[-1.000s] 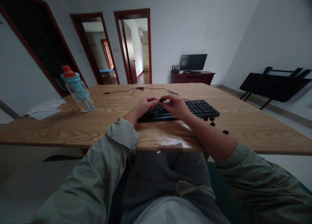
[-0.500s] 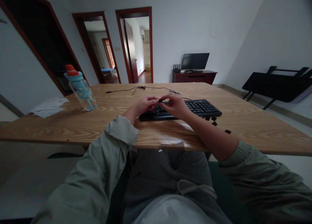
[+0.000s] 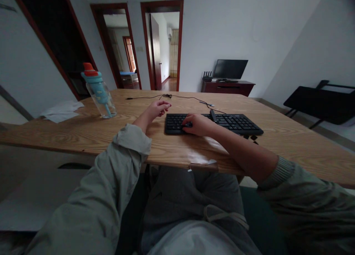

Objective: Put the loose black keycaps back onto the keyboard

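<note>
A black keyboard (image 3: pixel 238 124) lies on the wooden table (image 3: pixel 133 136) in front of me. My right hand (image 3: pixel 199 124) rests over its left half, thumb and fingertips pinched down at the keys; a small dark piece seems to be between them. Left of the keyboard, my left hand (image 3: pixel 158 109) hovers above the table with curled fingers, thumb near the index finger; whether it holds anything is too small to tell. A dark upright object (image 3: pixel 213 115) stands on the keyboard behind my right hand. Loose black keycaps (image 3: pixel 253 138) lie by the keyboard's front right edge, partly behind my forearm.
A clear bottle (image 3: pixel 101 96) with a red and blue top stands at the left, beside white tissue (image 3: pixel 62 111). A thin black cable (image 3: pixel 183 96) runs across the table's far part. The near table edge (image 3: pixel 172 164) is just before my lap.
My hands have parted: the left moved left off the keyboard, and the right went down onto the keys. The dark upright object now shows on the keyboard. The view has shifted slightly.
</note>
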`<state>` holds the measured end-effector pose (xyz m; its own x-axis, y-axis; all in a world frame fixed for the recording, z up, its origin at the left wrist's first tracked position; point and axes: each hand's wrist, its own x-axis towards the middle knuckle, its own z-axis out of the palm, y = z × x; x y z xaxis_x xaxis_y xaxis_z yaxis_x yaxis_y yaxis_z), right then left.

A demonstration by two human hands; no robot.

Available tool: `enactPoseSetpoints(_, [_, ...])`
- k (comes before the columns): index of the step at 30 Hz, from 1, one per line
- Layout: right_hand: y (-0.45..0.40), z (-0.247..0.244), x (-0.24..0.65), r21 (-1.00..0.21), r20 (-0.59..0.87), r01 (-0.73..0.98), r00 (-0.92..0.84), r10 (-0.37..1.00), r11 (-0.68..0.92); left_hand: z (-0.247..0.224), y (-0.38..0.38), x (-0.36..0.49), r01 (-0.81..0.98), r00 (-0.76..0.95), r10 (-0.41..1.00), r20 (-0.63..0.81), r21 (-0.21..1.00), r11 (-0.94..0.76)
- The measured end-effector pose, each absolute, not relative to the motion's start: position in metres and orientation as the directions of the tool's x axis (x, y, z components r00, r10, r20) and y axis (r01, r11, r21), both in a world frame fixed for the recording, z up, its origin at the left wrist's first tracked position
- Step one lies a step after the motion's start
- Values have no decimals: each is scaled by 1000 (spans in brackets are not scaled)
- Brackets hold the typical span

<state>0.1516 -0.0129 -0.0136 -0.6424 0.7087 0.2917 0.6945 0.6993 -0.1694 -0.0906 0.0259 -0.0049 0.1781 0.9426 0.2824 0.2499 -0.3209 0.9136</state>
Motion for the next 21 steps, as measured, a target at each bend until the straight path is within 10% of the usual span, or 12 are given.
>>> enactPoseSetpoints(6, [-16,-15,149,-86,311,660,-694,650,746,-6,30,-87,355,211,927,309,860,-367])
enactPoseSetpoints(16, [-8,-15,160,-851,342,302,-305,889,431,-3,-7,-53,520,446,737,509,523,-675])
enactPoseSetpoints(21, [-1,-19,160,-967,233,51,-236,944,251,-5,-21,-35,646,426,642,638,282,-709])
